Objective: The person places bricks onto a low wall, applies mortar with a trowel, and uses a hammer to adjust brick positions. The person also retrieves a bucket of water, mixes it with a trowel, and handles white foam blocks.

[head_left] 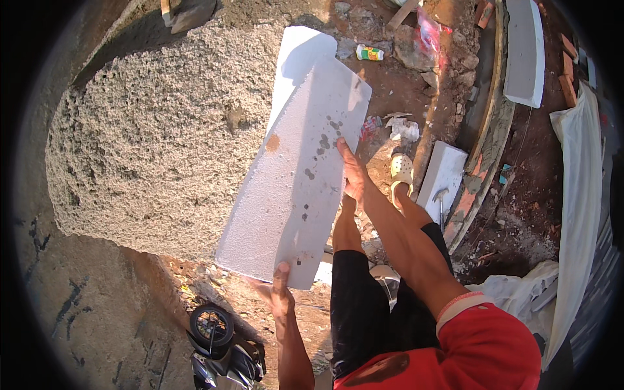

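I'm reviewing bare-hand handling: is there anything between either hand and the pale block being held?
Nothing visible. The left hand meets the pale block directly at its near end, the right hand at its right edge. The underside is hidden, so I can't tell there.

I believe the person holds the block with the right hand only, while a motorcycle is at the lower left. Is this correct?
Not quite: the head view shows the left hand gripping the block too. The right hand does hold it, and the motorcycle is at lower left.
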Motion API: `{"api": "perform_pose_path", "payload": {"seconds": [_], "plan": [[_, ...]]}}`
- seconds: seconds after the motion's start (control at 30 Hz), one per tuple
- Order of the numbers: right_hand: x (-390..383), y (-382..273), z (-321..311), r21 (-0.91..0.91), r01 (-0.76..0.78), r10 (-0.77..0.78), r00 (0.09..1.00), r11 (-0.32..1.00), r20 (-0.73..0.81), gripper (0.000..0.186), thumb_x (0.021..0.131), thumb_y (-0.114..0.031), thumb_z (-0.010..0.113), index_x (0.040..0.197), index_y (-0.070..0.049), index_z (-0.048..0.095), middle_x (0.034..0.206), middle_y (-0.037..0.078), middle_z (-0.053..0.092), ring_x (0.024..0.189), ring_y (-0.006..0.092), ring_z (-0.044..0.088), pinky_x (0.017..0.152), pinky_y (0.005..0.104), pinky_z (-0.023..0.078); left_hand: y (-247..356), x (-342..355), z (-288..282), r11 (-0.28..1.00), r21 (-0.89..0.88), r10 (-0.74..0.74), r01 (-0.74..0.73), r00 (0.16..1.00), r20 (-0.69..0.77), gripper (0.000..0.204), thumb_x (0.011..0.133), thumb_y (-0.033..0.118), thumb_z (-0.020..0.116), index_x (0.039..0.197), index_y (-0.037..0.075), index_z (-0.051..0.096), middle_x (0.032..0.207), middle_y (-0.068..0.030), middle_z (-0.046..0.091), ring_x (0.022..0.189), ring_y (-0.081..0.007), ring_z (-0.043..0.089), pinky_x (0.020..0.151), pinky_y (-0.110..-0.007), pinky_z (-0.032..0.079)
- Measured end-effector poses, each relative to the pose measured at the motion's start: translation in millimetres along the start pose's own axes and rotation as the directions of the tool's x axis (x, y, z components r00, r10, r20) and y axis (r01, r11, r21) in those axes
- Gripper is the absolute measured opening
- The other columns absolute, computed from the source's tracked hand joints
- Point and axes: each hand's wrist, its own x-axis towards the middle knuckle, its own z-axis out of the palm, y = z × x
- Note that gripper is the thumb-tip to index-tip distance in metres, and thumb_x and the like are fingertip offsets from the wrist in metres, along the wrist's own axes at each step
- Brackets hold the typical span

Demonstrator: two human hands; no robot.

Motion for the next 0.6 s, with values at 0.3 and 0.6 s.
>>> {"api": "perform_pose_path", "payload": {"seconds": [0.3, 0.6], "plan": [[159.2, -35.3, -40.1, -0.084, 0.341, -0.341, 0.94, 0.936, 0.014, 0.081, 0.091, -0.045, 0.072, 0.152, -0.008, 0.033, 0.145, 0.007, 0.048, 0.136, 0.0218, 0.043, 0.109, 0.0409, 0.04, -139.3, 133.8, 66.4, 0.998, -0.041, -0.036, 0.039, 0.997, 0.075, 0.107, 0.076, 0.036, 0.085, 0.153, -0.002, 0.02, 0.146, -0.0234, 0.039, 0.131, -0.0335, 0.044, 0.112, -0.049, 0.034], [203.0, -39.1, -114.4, -0.499, 0.267, -0.152, 0.954, 0.824, 0.259, 0.075, 0.097, -0.041, 0.068, 0.155, -0.01, 0.031, 0.141, 0.01, 0.05, 0.125, 0.025, 0.054, 0.105, 0.0447, 0.045, -247.0, 238.5, 78.2, 0.975, 0.108, 0.167, -0.196, 0.958, 0.232, 0.09, 0.082, 0.027, 0.083, 0.148, -0.007, 0.031, 0.141, -0.02, 0.047, 0.128, -0.0294, 0.048, 0.11, -0.045, 0.037]]}}
